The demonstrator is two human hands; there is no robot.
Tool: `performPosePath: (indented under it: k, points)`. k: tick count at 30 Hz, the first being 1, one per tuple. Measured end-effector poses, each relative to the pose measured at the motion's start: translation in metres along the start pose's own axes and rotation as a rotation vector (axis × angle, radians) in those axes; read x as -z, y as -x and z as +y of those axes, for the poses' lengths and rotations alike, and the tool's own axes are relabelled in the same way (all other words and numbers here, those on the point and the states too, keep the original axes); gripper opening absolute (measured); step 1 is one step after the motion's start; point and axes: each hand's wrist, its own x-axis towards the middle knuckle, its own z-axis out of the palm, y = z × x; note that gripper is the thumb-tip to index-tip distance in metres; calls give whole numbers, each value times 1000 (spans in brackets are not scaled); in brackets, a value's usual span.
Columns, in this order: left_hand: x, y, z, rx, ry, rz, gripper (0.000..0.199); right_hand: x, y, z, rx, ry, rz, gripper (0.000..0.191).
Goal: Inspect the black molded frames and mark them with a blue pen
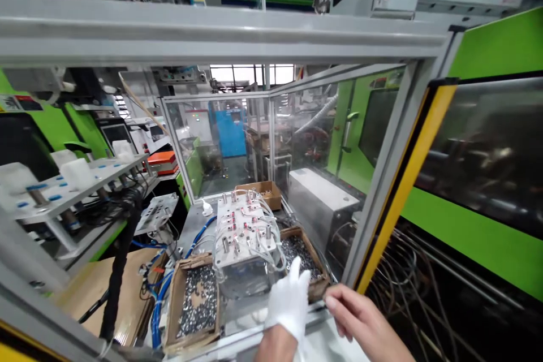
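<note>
My left hand [289,301], in a white glove, is at the lower middle with its fingers stretched out and apart. It lies in front of the near corner of the right cardboard box [319,254], which holds many small metal parts [299,253]. To its right is my bare right hand [360,317], fingers curled in and close together. Whatever it may hold is hidden. Beyond both hands stands a fixture plate [244,218] with metal pins, red-marked fittings and clear tubes.
A left cardboard box [172,308] also contains small metal parts. Behind the plate sits another cardboard box [271,195]. A grey frame beam [237,39] crosses above, and a yellow-edged post [403,192] rises at right. Blue hoses [156,308] run along the left.
</note>
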Motion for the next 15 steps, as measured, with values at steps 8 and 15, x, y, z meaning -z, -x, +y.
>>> performPosePath:
  k: [8,15]
  points:
    - [55,99,-69,87,-129,51,29,-92,36,83,-181,339,-111,37]
    - [55,108,-101,86,-291,24,39,-112,14,67,-308,575,-88,29]
